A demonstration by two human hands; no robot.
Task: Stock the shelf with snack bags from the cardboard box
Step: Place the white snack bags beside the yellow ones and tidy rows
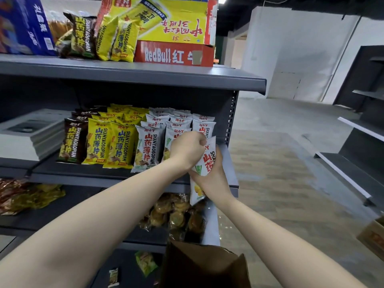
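Rising at the bottom edge, the brown box (199, 265) stands open just under both forearms. Above it the right hand (214, 179) grips white bags (204, 163) by their lower half, tilted against the front right corner of the middle shelf (230, 163). The left hand (187, 150) is closed in a fist on the top of the same bags. Behind stand rows of white, yellow and brown bags. Farther up, a red carton (174, 54) sits on the top shelf.
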